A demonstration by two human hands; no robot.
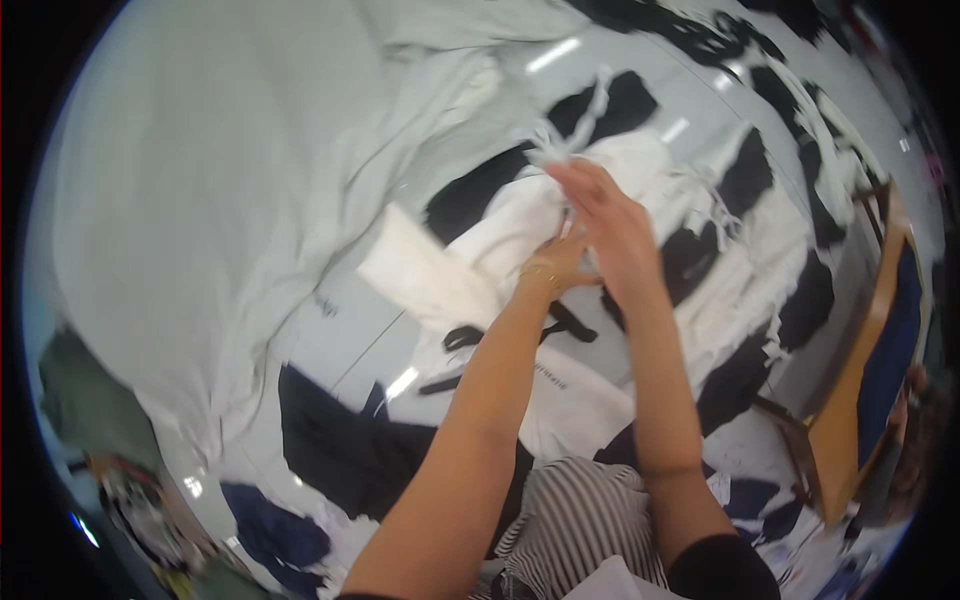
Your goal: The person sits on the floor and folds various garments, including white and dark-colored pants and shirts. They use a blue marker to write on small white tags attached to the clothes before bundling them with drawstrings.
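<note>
A white garment (570, 400) with black cords and dark lettering lies spread on the floor in front of me. My left hand (562, 258), a thin bracelet at its wrist, rests on white cloth with the thumb held apart from the fingers. Raised partly over it is my right hand (605, 215), slightly blurred, its fingers stretched out side by side. Just beyond those fingertips is a frayed white strip (555, 148); whether they touch it I cannot tell. A black cloth piece (485, 190) lies partly under the white cloth.
A large pale grey cloth (230, 170) covers the left. Black cloth (350, 440) lies near my left forearm, and striped fabric (580, 510) is close to me. At right, frayed white cloth (745, 290) alternates with black pieces beside a wooden-framed chair (850, 430).
</note>
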